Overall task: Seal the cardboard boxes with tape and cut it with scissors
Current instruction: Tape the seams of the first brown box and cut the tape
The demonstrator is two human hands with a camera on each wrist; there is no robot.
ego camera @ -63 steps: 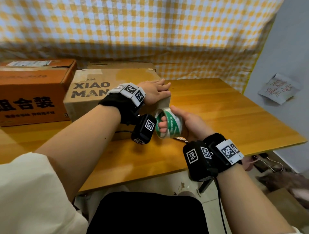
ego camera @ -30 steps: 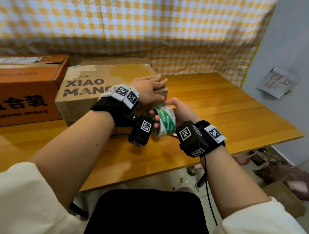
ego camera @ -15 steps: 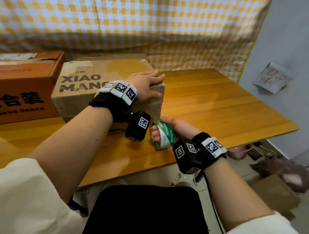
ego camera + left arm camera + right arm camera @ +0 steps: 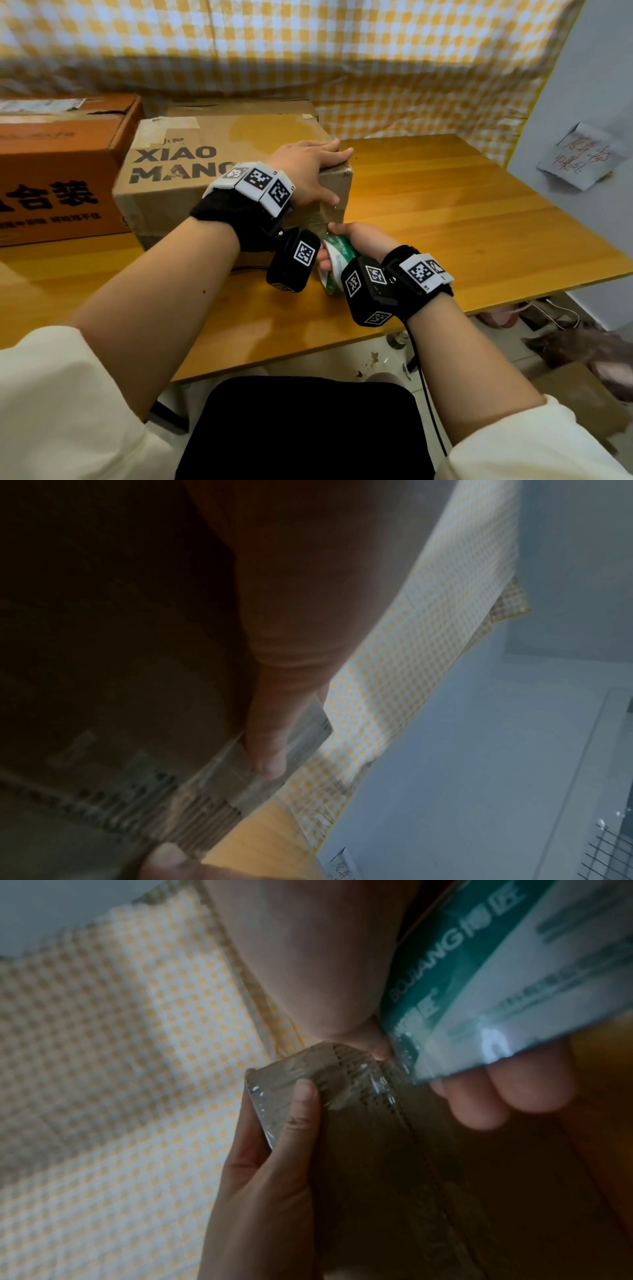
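Note:
A brown cardboard box (image 4: 219,161) printed XIAO MANG stands on the wooden table (image 4: 462,219). My left hand (image 4: 322,171) lies on its near right corner, fingers flat on the top. Its thumb (image 4: 267,750) presses a strip of clear tape (image 4: 308,1074) onto the end face. My right hand (image 4: 356,240) grips a green and white tape roll (image 4: 334,270) low beside that end face, close to the tabletop. In the right wrist view the tape runs from the roll (image 4: 496,974) over the box edge. No scissors are in view.
An orange box (image 4: 58,164) stands to the left of the brown one, and another carton (image 4: 239,106) sits behind it. A yellow checked cloth (image 4: 308,51) hangs at the back. A paper note (image 4: 579,157) is stuck on the right wall. The table's front edge (image 4: 342,346) is near my lap.
My right hand has carried the roll from the height of the box's top edge down to near the tabletop, drawing tape down the end face. My left hand has stayed on the corner.

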